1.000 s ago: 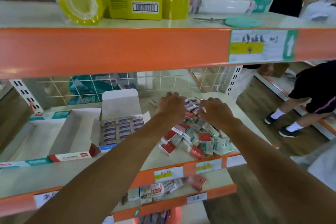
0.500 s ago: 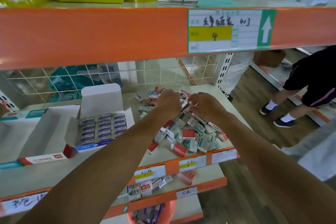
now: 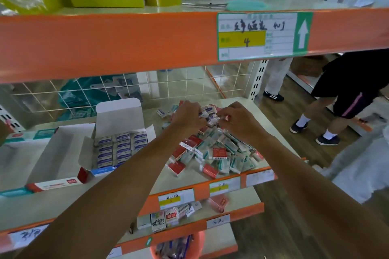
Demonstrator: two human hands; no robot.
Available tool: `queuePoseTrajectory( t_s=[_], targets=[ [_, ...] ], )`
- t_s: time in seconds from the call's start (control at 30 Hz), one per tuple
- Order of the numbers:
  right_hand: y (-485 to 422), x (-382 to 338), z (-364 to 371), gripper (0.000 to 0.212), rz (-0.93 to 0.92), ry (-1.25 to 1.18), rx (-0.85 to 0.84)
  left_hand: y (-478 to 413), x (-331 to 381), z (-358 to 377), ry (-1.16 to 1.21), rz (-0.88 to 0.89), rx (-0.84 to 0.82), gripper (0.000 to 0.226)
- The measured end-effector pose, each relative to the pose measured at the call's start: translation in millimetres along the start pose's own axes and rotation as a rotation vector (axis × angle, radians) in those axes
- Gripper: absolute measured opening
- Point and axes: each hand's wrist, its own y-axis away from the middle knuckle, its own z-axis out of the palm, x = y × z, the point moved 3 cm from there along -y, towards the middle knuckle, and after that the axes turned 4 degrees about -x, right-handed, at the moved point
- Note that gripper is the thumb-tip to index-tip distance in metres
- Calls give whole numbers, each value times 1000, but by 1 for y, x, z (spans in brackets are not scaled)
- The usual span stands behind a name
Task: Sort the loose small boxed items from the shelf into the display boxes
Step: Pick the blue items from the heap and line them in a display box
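Small boxes (image 3: 219,150) piled | left hand (image 3: 187,116), right hand (image 3: 240,123): curled, seemingly pinching boxes

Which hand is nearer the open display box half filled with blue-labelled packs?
Left. The left hand is just right of the display box, over the pile of small boxes; the right hand is farther right, beyond it.

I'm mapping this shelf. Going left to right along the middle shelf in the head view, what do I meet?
Teal-edged box, red-edged empty box, filled blue box, pile of loose boxes.
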Motion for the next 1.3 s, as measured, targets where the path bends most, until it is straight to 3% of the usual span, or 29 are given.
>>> queuePoseTrajectory(
  t_s=[0.27,0.43,0.6,1.07,1.17,1.3],
  targets=[
    [-3,-26,13,24,-12,-34,20,29,-18,-25,17,50,75,31],
    [-7,-51,28,38,-57,-57,-33,45,-35,-41,37,0,88,33],
    [-12,-79,40,26,-126,-44,-18,63,-57,-58,59,-27,101,35],
    [-29,-145,69,24,-197,-128,-97,100,-108,-94,64,-103,127,36],
    [-29,-159,75,34,-260,-78,-118,105,-117,-96,76,-124,144,31],
    [-32,-169,82,31,-258,15,-124,110,-127,-98,68,-157,119,27]
  ],
)
